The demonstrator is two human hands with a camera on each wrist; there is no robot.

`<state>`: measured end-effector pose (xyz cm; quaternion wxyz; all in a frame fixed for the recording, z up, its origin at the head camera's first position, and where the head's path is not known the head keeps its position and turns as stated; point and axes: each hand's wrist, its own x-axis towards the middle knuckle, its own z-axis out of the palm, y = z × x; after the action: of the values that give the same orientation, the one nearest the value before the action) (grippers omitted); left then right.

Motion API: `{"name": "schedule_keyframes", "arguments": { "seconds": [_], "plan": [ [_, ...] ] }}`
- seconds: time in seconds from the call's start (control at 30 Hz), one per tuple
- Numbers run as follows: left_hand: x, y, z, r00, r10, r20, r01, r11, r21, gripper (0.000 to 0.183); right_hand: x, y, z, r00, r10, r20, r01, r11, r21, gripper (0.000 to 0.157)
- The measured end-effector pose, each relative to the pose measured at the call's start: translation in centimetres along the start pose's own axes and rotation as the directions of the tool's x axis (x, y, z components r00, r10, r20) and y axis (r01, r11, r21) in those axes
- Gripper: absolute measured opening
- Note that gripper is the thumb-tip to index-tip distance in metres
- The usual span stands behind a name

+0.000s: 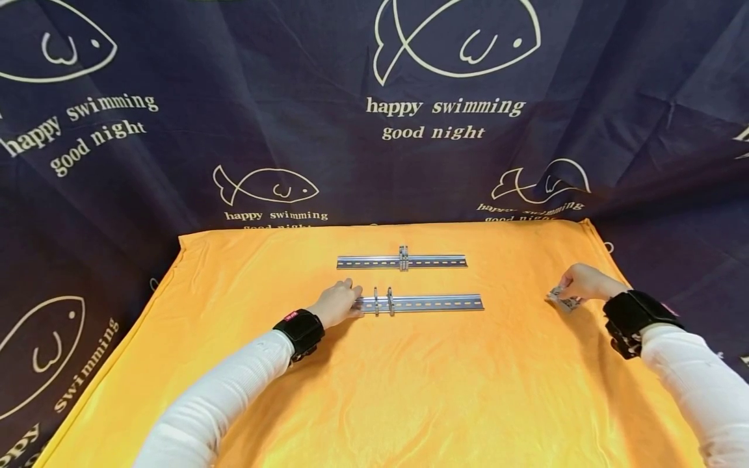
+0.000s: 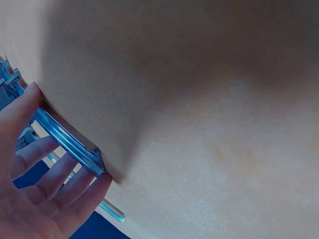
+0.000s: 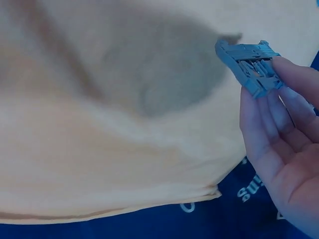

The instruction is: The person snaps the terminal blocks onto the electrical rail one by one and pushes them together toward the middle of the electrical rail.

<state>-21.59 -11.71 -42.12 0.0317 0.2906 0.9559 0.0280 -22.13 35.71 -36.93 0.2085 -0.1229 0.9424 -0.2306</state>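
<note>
My left hand (image 1: pixel 337 304) holds the left end of the nearer slotted metal DIN rail (image 1: pixel 435 303). In the left wrist view its thumb lies on one side of the rail (image 2: pixel 70 142) and the fingers on the other. Two thin upright clips (image 1: pixel 390 302) sit apart on this rail, close to the hand. Off to the right, my right hand (image 1: pixel 588 283) pinches a small grey plastic terminal block (image 3: pixel 251 64) between thumb and fingers, low over the cloth. Part of the block is hidden by the fingers.
Behind the nearer rail lies a second DIN rail (image 1: pixel 363 262), with a grey block cluster (image 1: pixel 404 258) standing mid-length. An orange cloth (image 1: pixel 421 390) covers the table. Dark blue fabric (image 1: pixel 339 130) with fish prints hangs behind and at both sides.
</note>
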Motion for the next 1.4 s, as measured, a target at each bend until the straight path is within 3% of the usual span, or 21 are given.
{"name": "schedule_keyframes", "arguments": {
  "seconds": [0.73,1.23,1.4],
  "plan": [
    [-0.1,0.0,0.0,1.000,-0.007,0.002,0.007,1.000,-0.004,0.034,2.7,-5.0,1.4,0.997,-0.055,-0.049,0.061,0.990,0.128,0.013],
    [-0.3,0.2,-0.2,1.000,-0.007,-0.009,0.007,1.000,-0.007,0.036,4.9,-9.3,3.5,0.999,0.007,-0.046,0.006,0.966,0.257,0.018],
    [-0.3,0.1,-0.1,1.000,-0.005,-0.016,0.005,1.000,-0.001,0.037,5.3,-10.5,4.2,0.997,-0.008,-0.071,0.027,0.964,0.264,0.016]
  ]
}}
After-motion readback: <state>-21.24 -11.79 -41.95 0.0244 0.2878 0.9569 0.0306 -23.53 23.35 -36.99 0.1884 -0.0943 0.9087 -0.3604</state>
